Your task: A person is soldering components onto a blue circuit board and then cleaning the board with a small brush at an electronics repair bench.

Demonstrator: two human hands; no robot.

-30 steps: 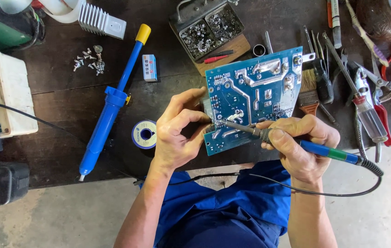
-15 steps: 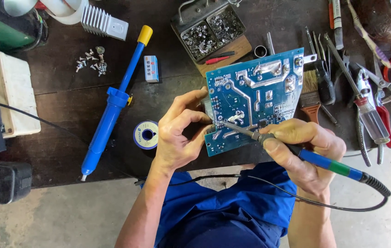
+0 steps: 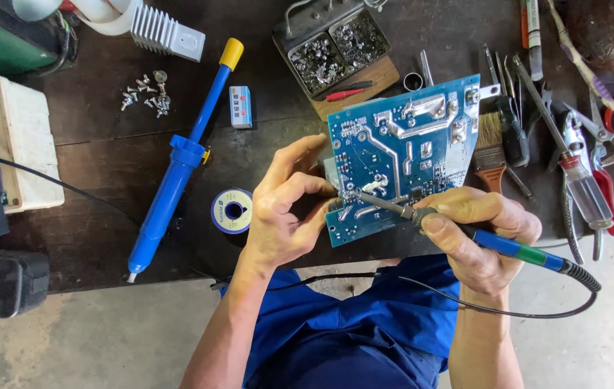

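Right hand (image 3: 481,241) is gripping the blue soldering iron (image 3: 465,234) like a pen, tip touching the blue circuit board (image 3: 401,155) propped near the bench's front edge, while the left hand (image 3: 285,209) is pinching something thin against the board's left edge.

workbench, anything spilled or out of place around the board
Only the loose screws, scattered on the bare bench top beside the white heat sink rather than in the metal parts tray. Nothing looks damaged.
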